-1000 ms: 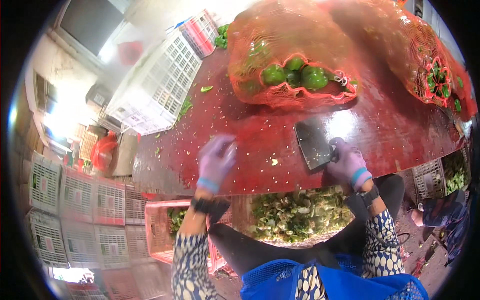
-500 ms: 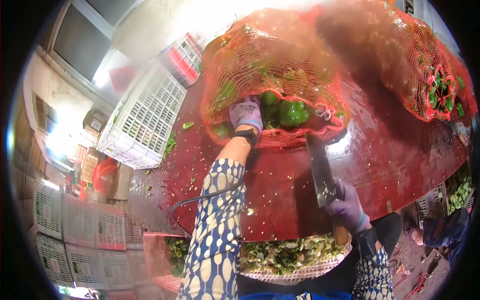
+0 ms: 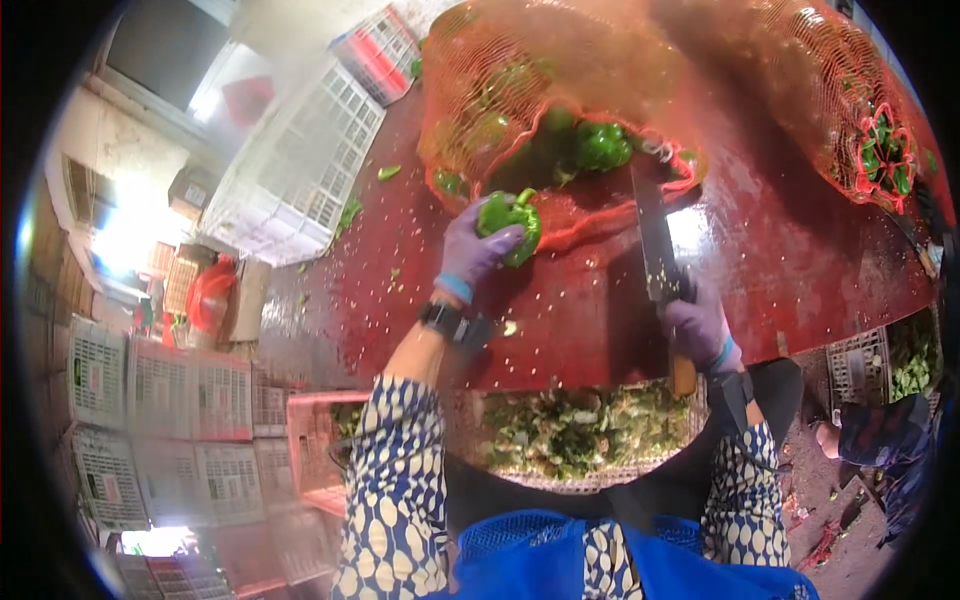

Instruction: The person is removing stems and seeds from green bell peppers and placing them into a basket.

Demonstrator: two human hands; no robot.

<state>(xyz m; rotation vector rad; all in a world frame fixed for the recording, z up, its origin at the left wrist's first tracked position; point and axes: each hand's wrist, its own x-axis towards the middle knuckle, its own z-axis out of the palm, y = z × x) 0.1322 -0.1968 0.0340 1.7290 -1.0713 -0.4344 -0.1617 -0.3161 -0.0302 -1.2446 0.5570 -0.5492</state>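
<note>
My left hand (image 3: 474, 247), in a purple glove, is closed round a green bell pepper (image 3: 518, 226) just in front of the mouth of an orange-red mesh sack (image 3: 480, 130). More green peppers (image 3: 603, 147) show inside that mouth. In my gloved right hand (image 3: 700, 325) is a cleaver (image 3: 655, 240), its broad dark blade pointing away from me over the dark red tabletop (image 3: 590, 335). The blade's tip is close to the sack's right edge. Its wooden handle sticks out below my fist.
A second mesh sack (image 3: 820, 110) of peppers lies at the far right. White plastic crates (image 3: 300, 170) stand at the left table edge, with several stacked (image 3: 160, 385) beyond. Below the table edge is a crate of pepper trimmings (image 3: 585, 430). Another person's sleeve (image 3: 880, 430) shows at right.
My left hand has come out of the mesh sack with a green bell pepper and moved toward me. The cleaver stays in my right hand. The whole view has shifted slightly.
</note>
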